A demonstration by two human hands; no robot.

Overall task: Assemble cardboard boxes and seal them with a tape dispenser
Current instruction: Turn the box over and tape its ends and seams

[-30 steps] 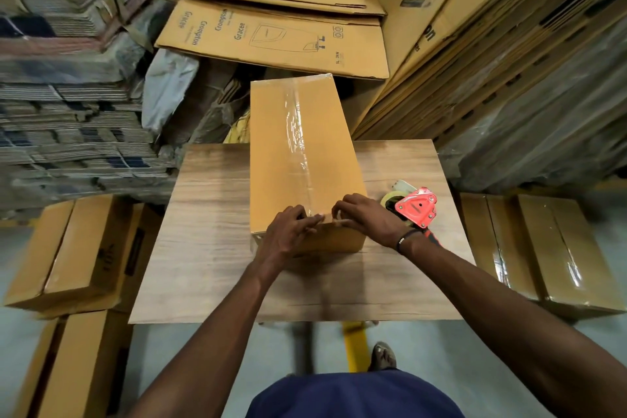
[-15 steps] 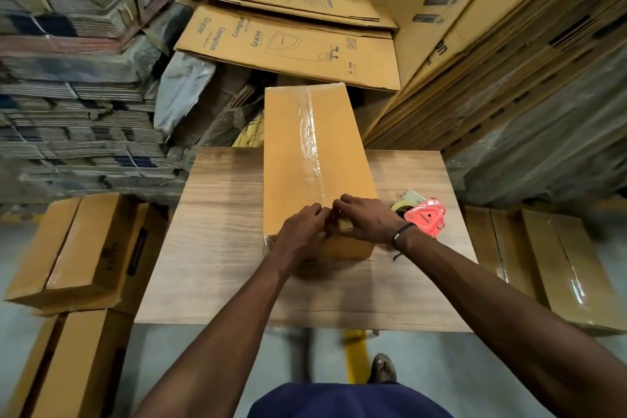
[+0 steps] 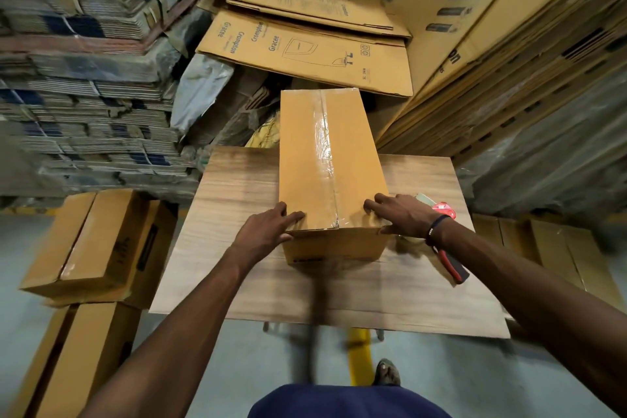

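Box point(image 3: 330, 159), taped along its top seam, lies lengthwise on the bench point(image 3: 237, 248), far end overhanging the back edge. My left hand point(image 3: 268, 231) presses on the near-left corner, fingers spread flat, holding nothing. My right hand point(image 3: 402, 215) lies on the near-right corner, fingers straight on top, thumb at the edge; no grip either. Step in hand, as I judge it: smoothing tape ends, or taking hold to shift the sealed box off. Next move calls for a two-handed lift w/ clearance on both sides. Tape dispenser point(image 3: 448, 248) sits just beside the box, under my right wrist, and may get knocked. Finished boxes point(image 3: 98, 241) lie on the floor at left; flat cardboard sheets point(image 3: 305, 51) are stacked behind.
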